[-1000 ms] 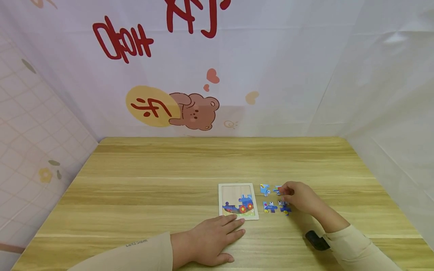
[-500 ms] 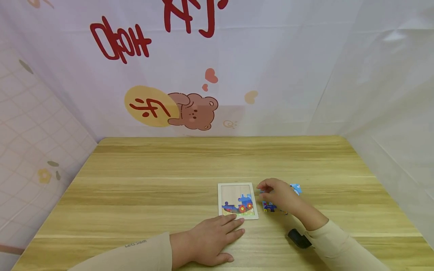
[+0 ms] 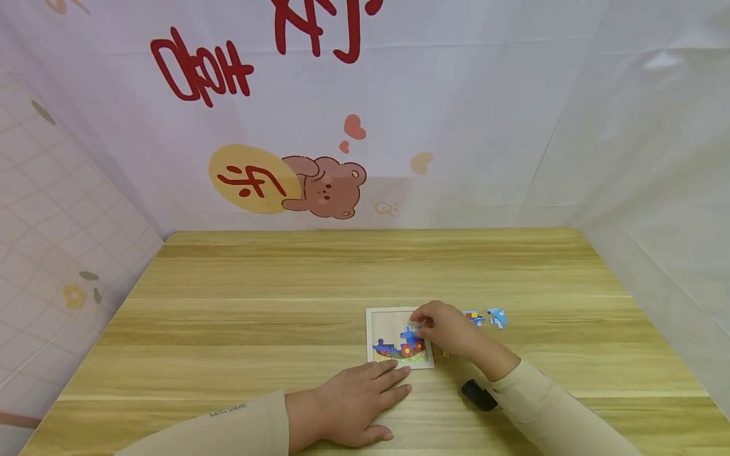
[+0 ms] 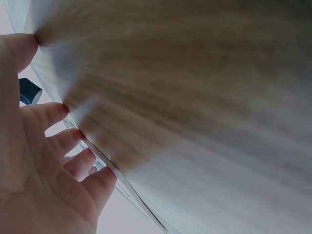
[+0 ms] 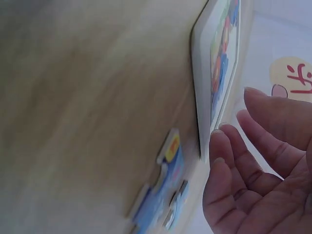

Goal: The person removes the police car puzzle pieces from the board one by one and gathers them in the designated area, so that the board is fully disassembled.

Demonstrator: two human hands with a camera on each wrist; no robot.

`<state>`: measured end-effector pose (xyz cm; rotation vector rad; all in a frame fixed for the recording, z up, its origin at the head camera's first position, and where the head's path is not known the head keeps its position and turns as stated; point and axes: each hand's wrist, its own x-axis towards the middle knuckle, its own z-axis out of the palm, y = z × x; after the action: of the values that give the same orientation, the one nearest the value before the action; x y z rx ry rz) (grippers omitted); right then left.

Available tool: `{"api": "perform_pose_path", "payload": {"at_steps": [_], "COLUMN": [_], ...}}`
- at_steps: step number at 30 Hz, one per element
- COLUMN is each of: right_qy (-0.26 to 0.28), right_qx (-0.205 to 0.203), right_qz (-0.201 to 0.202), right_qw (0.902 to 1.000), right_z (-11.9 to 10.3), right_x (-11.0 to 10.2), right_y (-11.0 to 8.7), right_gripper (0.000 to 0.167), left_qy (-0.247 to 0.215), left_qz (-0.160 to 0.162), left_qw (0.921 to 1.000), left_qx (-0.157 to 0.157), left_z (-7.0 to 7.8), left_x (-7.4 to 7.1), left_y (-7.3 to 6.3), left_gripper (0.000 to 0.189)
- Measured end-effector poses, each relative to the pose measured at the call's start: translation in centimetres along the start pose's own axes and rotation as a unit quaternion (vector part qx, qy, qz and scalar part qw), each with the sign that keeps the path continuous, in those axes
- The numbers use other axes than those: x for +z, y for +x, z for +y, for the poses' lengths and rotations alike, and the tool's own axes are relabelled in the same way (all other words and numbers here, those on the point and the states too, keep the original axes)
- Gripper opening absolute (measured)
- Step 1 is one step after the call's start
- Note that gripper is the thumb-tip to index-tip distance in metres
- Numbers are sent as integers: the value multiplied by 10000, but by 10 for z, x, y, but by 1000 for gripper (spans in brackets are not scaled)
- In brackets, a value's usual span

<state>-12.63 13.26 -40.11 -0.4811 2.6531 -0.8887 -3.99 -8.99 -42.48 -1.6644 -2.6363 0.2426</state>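
Note:
A square wooden puzzle tray [image 3: 369, 329] lies on the table with its lower picture part filled by puzzle pieces [image 3: 407, 349]. My left hand [image 3: 359, 405] rests flat, its fingertips at the tray's near edge. My right hand [image 3: 450, 329] is over the tray's upper right corner, fingers bent and thumb apart from them. The right wrist view shows no piece between those fingers, but the fingertips' far side is hidden, so I cannot tell whether it holds one. Loose pieces lie right of the tray: a red and blue piece [image 3: 473, 317] and a light blue piece [image 3: 498, 318].
Another loose blue puzzle piece with a yellow mark [image 5: 170, 151] lies near the tray, mostly hidden by my right hand in the head view. A wood-grain table [image 3: 256, 316] is under everything. Fabric walls enclose its back and sides, with a bear print [image 3: 331, 188] at the back.
My right hand has moved left from the loose pieces to the tray's upper right corner, uncovering the light blue piece at the far right. The left hand stays in place.

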Motion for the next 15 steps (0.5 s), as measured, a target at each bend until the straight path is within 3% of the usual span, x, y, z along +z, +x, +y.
{"api": "perform_pose_path", "payload": {"at_steps": [15], "right_qy": [-332], "right_qx": [52], "right_qz": [-75], "right_qw": [9994], "right_z": [-8], "right_x": [10], "right_y": [6], "right_gripper": [10], "left_qy": [52], "left_qz": [108], "left_qw": [9999], "left_qx": [36], "left_z": [0], "left_x": [4], "left_y": [-1], "left_gripper": [64]}}
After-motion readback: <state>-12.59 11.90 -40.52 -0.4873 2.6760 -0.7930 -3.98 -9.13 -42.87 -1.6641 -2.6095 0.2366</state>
